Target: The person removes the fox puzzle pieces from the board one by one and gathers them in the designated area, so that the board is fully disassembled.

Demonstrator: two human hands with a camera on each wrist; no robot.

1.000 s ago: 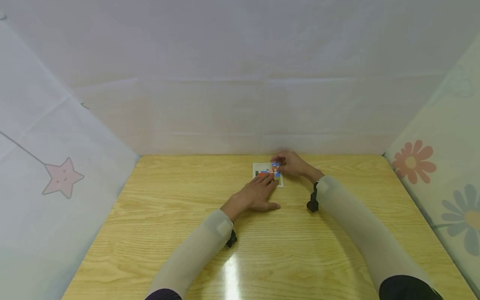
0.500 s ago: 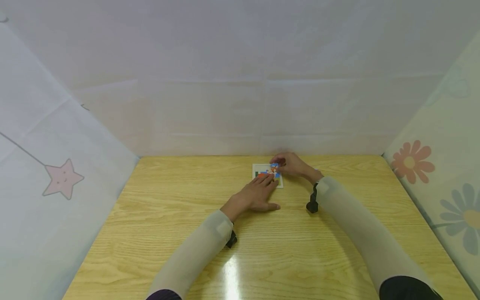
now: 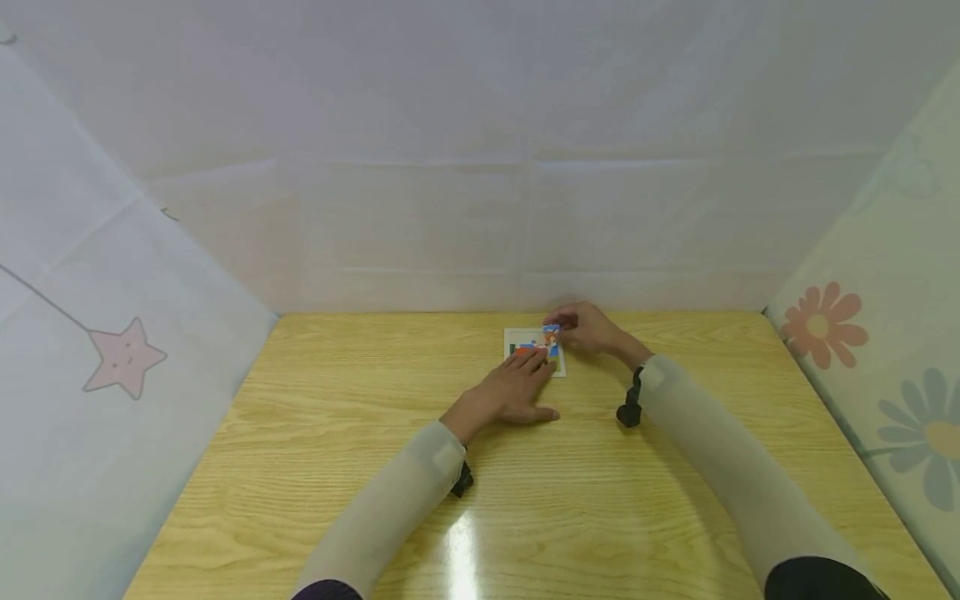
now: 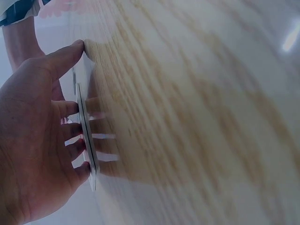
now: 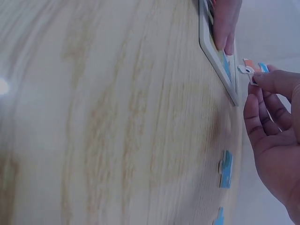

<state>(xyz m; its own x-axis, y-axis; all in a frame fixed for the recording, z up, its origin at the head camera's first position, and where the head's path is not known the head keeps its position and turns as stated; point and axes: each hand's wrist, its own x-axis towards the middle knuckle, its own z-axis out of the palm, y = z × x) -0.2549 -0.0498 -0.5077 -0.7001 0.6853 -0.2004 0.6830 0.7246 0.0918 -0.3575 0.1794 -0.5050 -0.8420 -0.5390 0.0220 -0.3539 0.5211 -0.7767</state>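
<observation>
A small jigsaw board (image 3: 512,332) with a white frame and a colourful picture lies flat near the table's far edge. My left hand (image 3: 512,392) rests on its near part, fingers spread and straight, covering some of the picture. The left wrist view shows those fingertips on the thin board (image 4: 88,140), while the thumb reaches out beside it. At the board's far right corner, my right hand (image 3: 591,328) pinches a jigsaw piece (image 5: 249,68) between thumb and fingers. That piece has orange, blue and white print and is held tilted, over the board in the head view.
Two loose jigsaw pieces with blue print, one nearer (image 5: 226,169) and one cut by the frame edge (image 5: 219,217), lie on the table to the right of the board. A white cloth wall (image 3: 420,233) rises directly behind the wooden table (image 3: 337,417).
My right hand has shifted slightly to the right with the pinched jigsaw piece, which now looks more upright. The left hand stays in place on the board.
</observation>
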